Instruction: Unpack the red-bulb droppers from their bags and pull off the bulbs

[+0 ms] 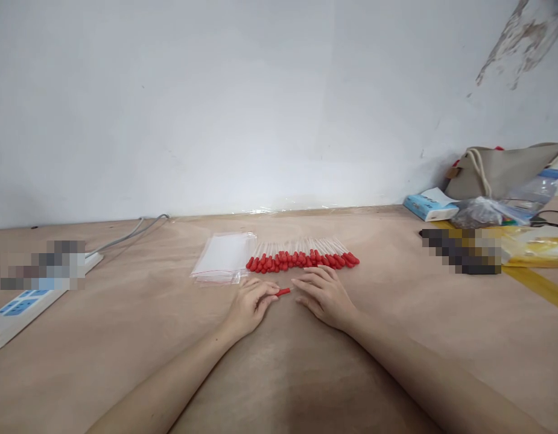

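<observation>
Pinched in the left hand (251, 301), between thumb and fingers: a red bulb (283, 292), pointing toward the right hand (324, 295), loosely curved, thumb and fingers parted. Just beyond both, a row of red-bulbed droppers (301, 259), left end right at the edge of clear zip bags (222, 256). Between the forearms, a stretch of wood-grain tabletop (285, 374); wide room leftward to the power strip (17, 308), rightward to the tissue pack (426, 208).

The left fingers (264, 290) hide one end of the red piece (283, 292).
</observation>
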A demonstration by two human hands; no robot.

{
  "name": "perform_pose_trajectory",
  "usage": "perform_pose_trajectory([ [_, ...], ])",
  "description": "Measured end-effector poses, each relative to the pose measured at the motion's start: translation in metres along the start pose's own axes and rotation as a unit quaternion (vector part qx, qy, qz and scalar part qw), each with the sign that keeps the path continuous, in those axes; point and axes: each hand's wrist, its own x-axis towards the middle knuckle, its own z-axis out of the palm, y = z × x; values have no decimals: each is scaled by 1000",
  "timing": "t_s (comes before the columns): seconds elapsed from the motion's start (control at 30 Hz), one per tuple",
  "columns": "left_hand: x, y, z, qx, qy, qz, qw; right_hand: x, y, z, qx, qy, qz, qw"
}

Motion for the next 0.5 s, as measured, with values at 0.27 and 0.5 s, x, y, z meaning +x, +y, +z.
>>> perform_pose_trajectory([
  [0.27,3,9,-4,-20,-20,-1,1000,3,-2,1,10,-44,-17,999],
  [0.5,9,14,4,-10,-58,-25,998,2,-8,2,14,-29,-49,998],
])
